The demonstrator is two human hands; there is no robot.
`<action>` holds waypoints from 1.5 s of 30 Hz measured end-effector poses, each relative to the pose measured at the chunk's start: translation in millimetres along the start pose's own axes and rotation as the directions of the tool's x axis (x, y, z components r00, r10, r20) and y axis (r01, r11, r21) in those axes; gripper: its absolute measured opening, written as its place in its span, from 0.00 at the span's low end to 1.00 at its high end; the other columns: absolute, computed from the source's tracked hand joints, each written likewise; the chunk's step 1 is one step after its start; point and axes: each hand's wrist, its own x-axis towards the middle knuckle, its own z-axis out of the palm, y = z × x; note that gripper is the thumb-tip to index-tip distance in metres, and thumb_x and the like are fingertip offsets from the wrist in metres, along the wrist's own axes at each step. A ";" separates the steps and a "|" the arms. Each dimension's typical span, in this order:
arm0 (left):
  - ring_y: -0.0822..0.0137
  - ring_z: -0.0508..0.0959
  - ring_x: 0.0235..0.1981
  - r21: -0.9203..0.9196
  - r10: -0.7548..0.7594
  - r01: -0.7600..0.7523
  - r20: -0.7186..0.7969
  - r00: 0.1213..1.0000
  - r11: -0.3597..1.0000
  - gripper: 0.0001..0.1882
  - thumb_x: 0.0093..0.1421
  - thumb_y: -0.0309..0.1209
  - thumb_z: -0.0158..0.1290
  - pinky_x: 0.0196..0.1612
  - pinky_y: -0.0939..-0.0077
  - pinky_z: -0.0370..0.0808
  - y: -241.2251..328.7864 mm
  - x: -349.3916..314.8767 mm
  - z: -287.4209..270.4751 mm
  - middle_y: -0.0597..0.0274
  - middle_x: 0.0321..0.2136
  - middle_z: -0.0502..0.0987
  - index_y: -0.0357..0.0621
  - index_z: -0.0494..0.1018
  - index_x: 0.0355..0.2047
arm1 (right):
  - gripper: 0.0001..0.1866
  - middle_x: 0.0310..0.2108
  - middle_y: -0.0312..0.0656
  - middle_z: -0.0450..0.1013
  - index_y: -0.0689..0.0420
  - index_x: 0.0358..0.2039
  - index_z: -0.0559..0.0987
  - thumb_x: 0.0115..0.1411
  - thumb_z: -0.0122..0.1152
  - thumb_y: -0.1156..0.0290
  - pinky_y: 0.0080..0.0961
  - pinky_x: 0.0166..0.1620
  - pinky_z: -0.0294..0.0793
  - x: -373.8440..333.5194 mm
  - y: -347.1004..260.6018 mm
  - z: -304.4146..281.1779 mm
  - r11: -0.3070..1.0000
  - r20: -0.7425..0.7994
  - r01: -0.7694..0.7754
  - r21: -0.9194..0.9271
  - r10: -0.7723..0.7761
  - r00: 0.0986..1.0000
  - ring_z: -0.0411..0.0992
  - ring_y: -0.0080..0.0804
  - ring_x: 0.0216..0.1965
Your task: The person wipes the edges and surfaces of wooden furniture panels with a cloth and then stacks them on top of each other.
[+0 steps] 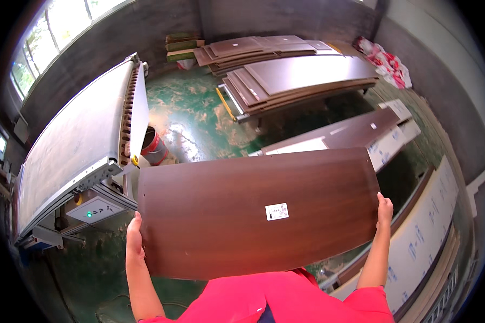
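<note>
A wide dark-brown wood panel [215, 215] is held out in front of my body, its broad face turned up toward me. A small white label [276, 211] sticks to that face, right of the middle. My left hand [135, 236] grips the panel's left edge, thumb along the side. At the opposite edge, my right hand [384, 209] is closed on the panel, its thumb pointing up. The fingers of both hands are mostly hidden behind the edges.
At left stands a belt conveyor [75, 140] with a control box [94, 210]; a red bucket [155, 148] is beside it. Stacked brown panels [312, 72] lie on a low cart ahead. More boards [355, 129] and white printed packaging [420, 242] lie at right.
</note>
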 end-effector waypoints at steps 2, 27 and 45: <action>0.64 0.74 0.46 0.013 0.024 -0.023 -0.060 0.998 1.000 0.26 0.65 0.47 0.41 0.49 0.71 0.68 6.4 33.6 3.8 0.57 0.45 0.74 0.36 0.69 0.49 | 0.20 0.21 0.40 0.67 0.62 0.22 0.71 0.56 0.57 0.56 0.29 0.35 0.64 24.4 -26.9 41.1 0.999 0.016 0.047 -0.024 -0.047 0.999 0.63 0.30 0.26; 0.63 0.72 0.48 0.115 0.027 -0.035 0.073 0.997 0.993 0.26 0.65 0.47 0.41 0.50 0.70 0.68 264.7 620.9 63.5 0.55 0.48 0.72 0.35 0.67 0.51 | 0.21 0.30 0.42 0.73 0.66 0.28 0.75 0.57 0.57 0.57 0.29 0.42 0.67 150.4 -274.6 480.6 0.959 -0.077 -0.099 0.265 0.124 0.989 0.68 0.30 0.34; 0.65 0.66 0.54 0.131 -0.026 0.040 -0.109 0.994 0.991 0.29 0.64 0.47 0.43 0.57 0.72 0.58 387.8 994.4 71.3 0.58 0.53 0.68 0.34 0.65 0.54 | 0.22 0.22 0.41 0.68 0.64 0.23 0.73 0.55 0.57 0.54 0.28 0.37 0.64 294.3 -596.9 827.4 0.987 -0.056 -0.069 -0.145 0.061 0.997 0.65 0.31 0.28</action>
